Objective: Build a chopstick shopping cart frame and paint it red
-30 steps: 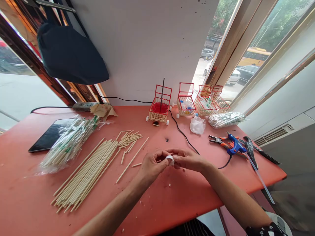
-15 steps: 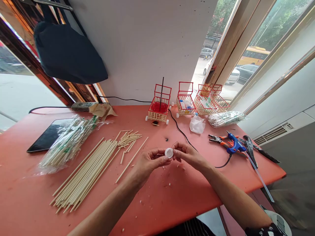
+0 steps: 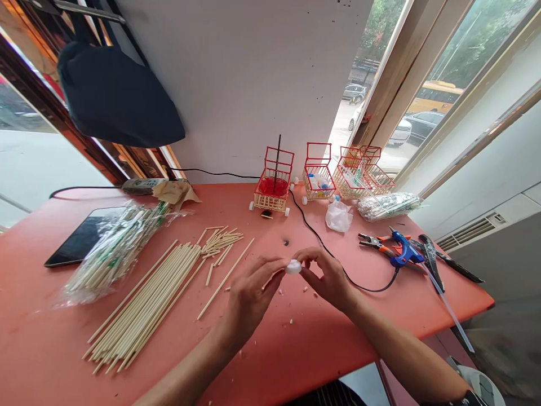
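Between my two hands, a small white bottle cap [image 3: 293,267] is held above the red table [image 3: 270,361], its side now towards me. My left hand [image 3: 256,290] pinches the cap's left edge between thumb and fingers. From the other side, my right hand [image 3: 327,280] grips its right edge with thumb and forefinger. To the left of my left hand lie a single long stick [image 3: 226,279], a pile of short cut sticks [image 3: 222,239] and a row of long wooden sticks [image 3: 146,307].
Small red-rimmed stick carts [image 3: 270,200] stand along the wall, one holding a red pot. A blue glue gun [image 3: 406,252], pliers [image 3: 369,241] and a plastic bag [image 3: 338,215] lie right. Wrapped sticks [image 3: 114,254] cover part of a tablet [image 3: 80,239] at left.
The cap has turned from showing its round open face to showing its side. My left hand has rolled over, back upward, and the glue gun's cord has shifted.
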Tool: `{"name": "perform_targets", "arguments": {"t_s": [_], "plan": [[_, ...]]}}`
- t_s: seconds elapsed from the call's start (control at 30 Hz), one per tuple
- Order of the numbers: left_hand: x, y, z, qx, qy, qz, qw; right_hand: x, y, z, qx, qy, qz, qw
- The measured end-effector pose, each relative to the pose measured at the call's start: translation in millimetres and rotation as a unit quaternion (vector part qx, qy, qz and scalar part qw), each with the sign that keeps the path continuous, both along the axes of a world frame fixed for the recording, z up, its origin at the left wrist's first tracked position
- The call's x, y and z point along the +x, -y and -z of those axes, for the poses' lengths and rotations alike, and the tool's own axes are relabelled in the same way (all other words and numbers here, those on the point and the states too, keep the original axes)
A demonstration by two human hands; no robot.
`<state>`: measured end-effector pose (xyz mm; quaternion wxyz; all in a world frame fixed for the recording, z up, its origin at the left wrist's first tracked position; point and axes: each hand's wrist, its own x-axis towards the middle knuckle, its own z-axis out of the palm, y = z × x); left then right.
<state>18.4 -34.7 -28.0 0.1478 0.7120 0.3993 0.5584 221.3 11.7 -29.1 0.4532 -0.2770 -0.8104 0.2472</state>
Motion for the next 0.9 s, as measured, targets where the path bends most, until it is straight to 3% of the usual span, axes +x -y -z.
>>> {"name": "perform_targets", "arguments": {"t_s": [0.13, 0.43, 0.7, 0.9], "plan": [[-3, 8, 4.4, 0.104, -0.063, 0.013, 0.992, 3, 5, -6.1, 0.104, -0.017, -0.032, 0.994], [-9, 10, 13.8, 0.104, -0.088, 0.033, 0.990, 12, 4, -8.0, 0.191, 0.058, -0.048, 0.979], [-6, 6, 14.6, 0.085, -0.079, 0.049, 0.992, 16, 4, -8.2, 0.189, 0.117, -0.047, 0.974], [1, 4, 12.4, 0.077, -0.068, 0.046, 0.994, 14, 2, -5.7, 0.170, 0.056, -0.049, 0.983]]}}
